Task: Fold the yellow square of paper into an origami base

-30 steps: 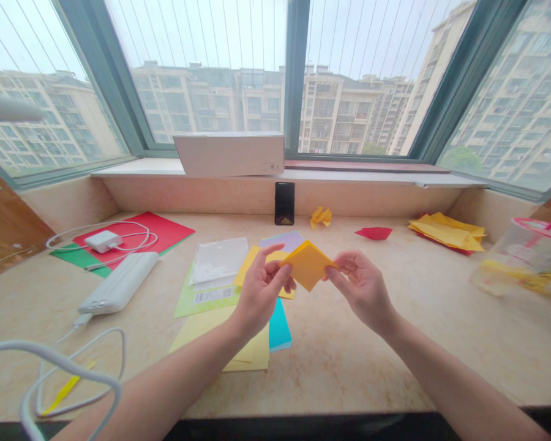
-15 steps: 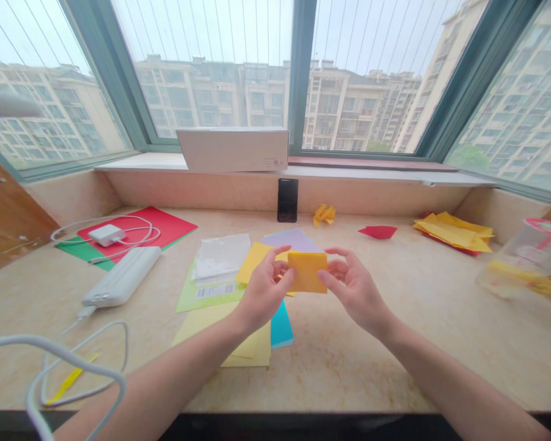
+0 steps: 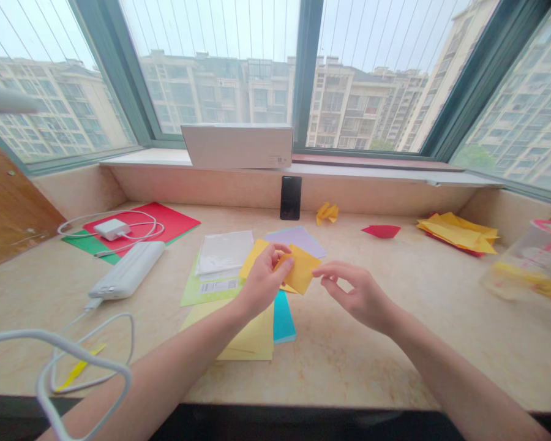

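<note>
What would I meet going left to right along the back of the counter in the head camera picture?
Red paper sheet, black phone, small folded yellow paper, small folded red paper, pile of yellow papers, clear plastic tub.

Two hands (image 3: 261, 283) (image 3: 359, 297), one orange paper square (image 3: 300, 268), one black smartphone (image 3: 291, 198), one power bank (image 3: 126, 274), one white charger (image 3: 111, 229), one white cardboard box (image 3: 237, 146), one red folded paper (image 3: 381, 231), one yellow folded paper (image 3: 327, 213) and one clear plastic tub (image 3: 528, 266)

no wording can be read: the white barcode sticker (image 3: 218, 286) on the pale green paper sheet (image 3: 193, 296) and the small print on the long white cardboard box (image 3: 236, 146) seem too blurred.
</note>
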Tool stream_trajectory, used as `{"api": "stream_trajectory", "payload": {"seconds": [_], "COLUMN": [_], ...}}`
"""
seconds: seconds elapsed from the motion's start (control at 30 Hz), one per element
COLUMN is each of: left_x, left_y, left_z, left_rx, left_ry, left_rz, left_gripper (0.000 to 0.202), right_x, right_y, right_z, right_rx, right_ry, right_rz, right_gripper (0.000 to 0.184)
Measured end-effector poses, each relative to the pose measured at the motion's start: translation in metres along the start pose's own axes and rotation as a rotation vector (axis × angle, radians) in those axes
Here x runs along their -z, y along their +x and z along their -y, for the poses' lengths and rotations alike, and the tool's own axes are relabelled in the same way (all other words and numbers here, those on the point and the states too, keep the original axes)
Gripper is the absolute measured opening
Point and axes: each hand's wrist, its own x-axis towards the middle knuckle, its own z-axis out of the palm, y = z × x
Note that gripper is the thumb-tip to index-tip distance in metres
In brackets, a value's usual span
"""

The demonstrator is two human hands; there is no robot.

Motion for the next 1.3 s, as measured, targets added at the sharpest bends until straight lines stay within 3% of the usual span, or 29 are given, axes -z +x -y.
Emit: {"api": "stream_trajectory", "payload": {"seconds": [0.17,0.37,0.5,0.67,0.8,1.03,1.3], "left_x": [0.002,0.006,0.006,0.021,0.042,0.054,0.051], "left_y": [-0.002,-0.001,0.006,0.02,0.031,0.043,0.043], "left_z": [0.001,0.006,-0.012,-0.031,-0.022,0.009,0.028], "left_rx": [-0.075,-0.117,-0.151,-0.198,-0.229,-0.211,-0.126], "left_ry": [0.269,0.537,0.579,0.628,0.634,0.544,0.522], "left_rz": [0.062,0.122,0.168,0.283,0.282,0.154,0.169], "left_gripper": [0.022,0.016,0.018,0.016,0.014,0.008,0.006], "right_x": [-0.003,0.002,0.003,-0.021,-0.048,-0.068,-0.067], "right_y": [-0.001,0.012,0.074,0.175,0.22,0.231,0.229], "right_z": [-0.007,-0.024,-0.063,-0.123,-0.161,-0.198,-0.202], "right_rx": [0.055,-0.063,-0.311,-0.404,-0.441,-0.439,-0.425], "right_ry": [-0.008,-0.075,-0.082,-0.166,-0.159,-0.132,-0.164], "right_rz": [0.04,-0.117,-0.087,-0.168,-0.169,-0.223,-0.234], "right_gripper": [0.017,0.022,0.024,0.03,0.022,0.043,0.04]}}
